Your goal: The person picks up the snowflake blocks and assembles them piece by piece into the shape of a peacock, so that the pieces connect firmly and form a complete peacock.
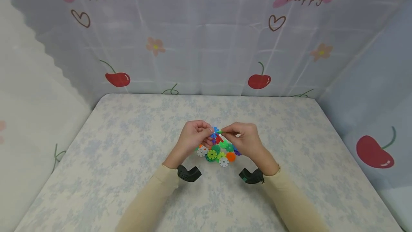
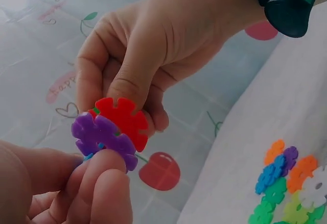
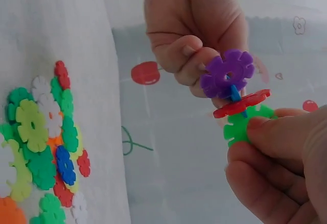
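My left hand (image 1: 192, 135) holds a small cluster of plastic snowflake discs in its fingertips, raised over the table. A blue disc (image 1: 214, 130) is in its pinch, mostly hidden in the wrist views. Joined to that one are a purple disc (image 3: 239, 63) and a red disc (image 3: 249, 100), set at angles. Between thumb and forefinger my right hand (image 1: 245, 138) pinches a green disc (image 3: 235, 128), its edge against the cluster beside the red disc. Whether the green disc's slot has engaged cannot be told.
Below the hands lies a loose pile of snowflake discs, among them a white disc (image 1: 224, 162), an orange disc (image 1: 230, 156) and a yellow-green disc (image 3: 31, 126). They rest on a patterned tablecloth (image 1: 135, 131). A printed curtain (image 1: 199, 46) hangs behind the table.
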`<state>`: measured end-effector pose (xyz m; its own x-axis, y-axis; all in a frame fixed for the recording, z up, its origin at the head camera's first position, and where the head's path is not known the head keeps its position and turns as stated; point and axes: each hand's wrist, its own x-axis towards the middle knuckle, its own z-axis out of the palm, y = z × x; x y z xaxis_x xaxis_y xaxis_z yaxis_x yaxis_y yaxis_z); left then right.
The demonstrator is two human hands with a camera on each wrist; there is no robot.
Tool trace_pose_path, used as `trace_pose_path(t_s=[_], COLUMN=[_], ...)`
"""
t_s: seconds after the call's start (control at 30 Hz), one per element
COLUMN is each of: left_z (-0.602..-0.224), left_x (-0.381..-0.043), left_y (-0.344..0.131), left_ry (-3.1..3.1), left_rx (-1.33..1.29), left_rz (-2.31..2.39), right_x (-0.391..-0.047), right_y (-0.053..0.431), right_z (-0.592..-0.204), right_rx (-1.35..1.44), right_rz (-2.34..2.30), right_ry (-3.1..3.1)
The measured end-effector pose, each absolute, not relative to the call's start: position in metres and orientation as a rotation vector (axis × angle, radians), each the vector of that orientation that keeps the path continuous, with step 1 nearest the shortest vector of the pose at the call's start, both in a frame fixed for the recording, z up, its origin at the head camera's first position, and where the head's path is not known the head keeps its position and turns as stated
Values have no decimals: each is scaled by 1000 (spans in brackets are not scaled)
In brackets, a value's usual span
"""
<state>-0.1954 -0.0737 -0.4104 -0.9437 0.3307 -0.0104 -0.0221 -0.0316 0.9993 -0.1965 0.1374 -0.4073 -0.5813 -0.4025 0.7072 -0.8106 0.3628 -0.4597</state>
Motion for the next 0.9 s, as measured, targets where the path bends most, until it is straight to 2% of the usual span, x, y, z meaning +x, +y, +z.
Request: trace_pose_path(t_s=[0.27,0.4,0.57,0.7,0.9], left_z=[-414,-413,-410,-408,-408], left_x=[-201,-203,-203,-202,-201], left_y=[-76,-79,-80,-79,-78], left_ry=[2109,2148,2153,2161,2185], left_rx=[283,179,95,73,95], left_rz=[2014,2066,2088,2072,2056], right_x=[-199,-205,-217,-223,-228], right_y=[135,143,155,157,161], right_z=[-411,-411,-421,-432,-436], right_rx=[993,732,396,377,341], right_rz=[1082,1036,730,602,671], right_ry=[-2200,-2592,-3235,-3415,-3427])
